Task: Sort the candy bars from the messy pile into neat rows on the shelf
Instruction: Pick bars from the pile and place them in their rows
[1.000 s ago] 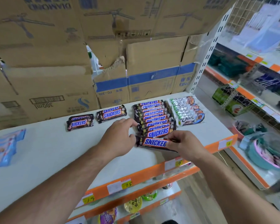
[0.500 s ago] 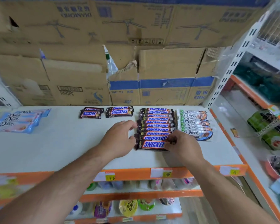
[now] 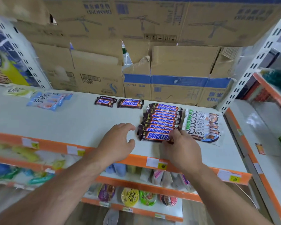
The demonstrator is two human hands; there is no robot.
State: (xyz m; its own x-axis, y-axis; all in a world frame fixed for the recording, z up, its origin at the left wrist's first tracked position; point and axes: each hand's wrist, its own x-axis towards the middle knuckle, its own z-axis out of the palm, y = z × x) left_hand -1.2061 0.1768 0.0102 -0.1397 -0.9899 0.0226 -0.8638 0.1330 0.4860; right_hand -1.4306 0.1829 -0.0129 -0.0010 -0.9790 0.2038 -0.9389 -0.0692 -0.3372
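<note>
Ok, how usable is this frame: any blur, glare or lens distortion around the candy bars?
Head view: front Snickers bar and Dove row read sharp; edges smear, worst on the lower-shelf goods at left; the wide lens bows the white upright at right; light is flat, faint sheen on the right-hand shelf.

The left hand (image 3: 117, 142) has let go of the left end of the front Snickers bar (image 3: 154, 136) and drawn back toward the frame's centre, fingers spread clear of the wrapper. That bar, held out from the Snickers row (image 3: 162, 117) 1 second ago, now lies against its front. A pale green Dove pack (image 3: 18, 92) has come into view at upper left.
</note>
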